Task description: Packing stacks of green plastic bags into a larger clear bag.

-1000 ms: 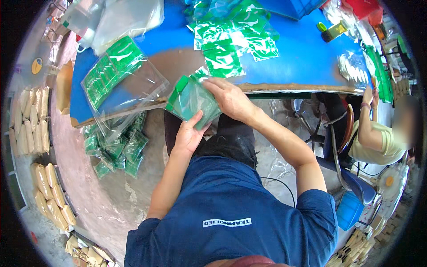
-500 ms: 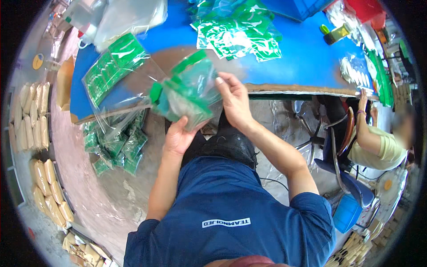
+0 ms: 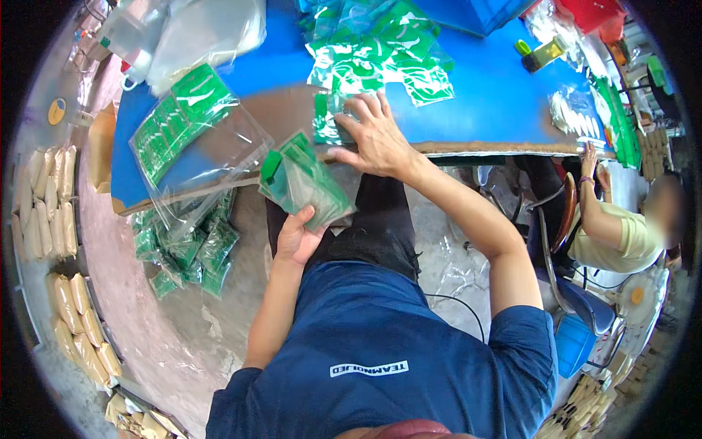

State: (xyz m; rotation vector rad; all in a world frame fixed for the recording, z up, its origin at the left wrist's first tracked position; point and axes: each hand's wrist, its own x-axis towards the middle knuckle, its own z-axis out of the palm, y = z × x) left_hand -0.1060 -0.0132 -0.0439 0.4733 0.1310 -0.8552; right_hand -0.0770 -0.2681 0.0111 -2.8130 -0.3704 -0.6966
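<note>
Over my lap, my left hand [image 3: 298,240] is closed on a small stack of green-and-clear plastic pouches [image 3: 306,179], thumb on top. My right hand [image 3: 380,139] reaches over the table's near edge with its fingers spread. Beneath or beside its fingertips lies a single green plastic pouch [image 3: 324,121]; I cannot tell how firmly they touch. Farther back, a loose pile of similar shiny pouches [image 3: 380,55] covers the table. To the left, a large clear bag [image 3: 241,139] lies with green packets [image 3: 172,121] inside, its open end hanging over the edge.
The blue table [image 3: 482,117] has a worn brown front edge. Clear plastic sheets [image 3: 208,44] lie at the back left, a blue bin [image 3: 468,14] at the back. More filled green bags [image 3: 190,249] are on the floor. A co-worker [image 3: 618,234] sits at the right beside a chair [image 3: 578,300].
My right hand has left the pouches held in my left and moved forward onto the table, fingers spreading. A pouch now lies by it. My left hand keeps its stack.
</note>
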